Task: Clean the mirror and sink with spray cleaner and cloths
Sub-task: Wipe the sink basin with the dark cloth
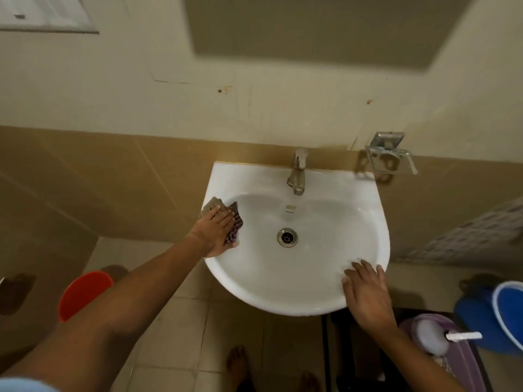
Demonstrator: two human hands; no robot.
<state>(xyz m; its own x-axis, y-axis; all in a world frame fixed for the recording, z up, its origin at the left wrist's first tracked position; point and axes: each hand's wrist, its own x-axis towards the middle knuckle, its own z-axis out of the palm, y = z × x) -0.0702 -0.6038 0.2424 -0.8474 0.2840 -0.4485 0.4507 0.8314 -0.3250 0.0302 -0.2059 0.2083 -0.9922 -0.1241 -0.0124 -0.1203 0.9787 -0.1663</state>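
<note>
Here, the likeliest slip is the cloth sliding off the sink at its left rim, since part of it is hanging past the outer edge beyond the fingertips of the left hand; a hard outward stroke could be pushing it over and down toward the floor. A wet glazed rim may also be letting the bracing hand skid. The left hand is lying flat on the cloth, fingers straight and pointing away from the person, pressing it onto the rim rather than clutching it, with the forearm reaching in from the lower left. The right hand is resting open on the near right rim, fingers spread and holding nothing, seemingly steadying the body. The basin is sitting between the two hands, the drain just right of the left hand, the tap beyond it. No spray cleaner is clearly showing, and the mirror is not clearly identifiable.
</note>
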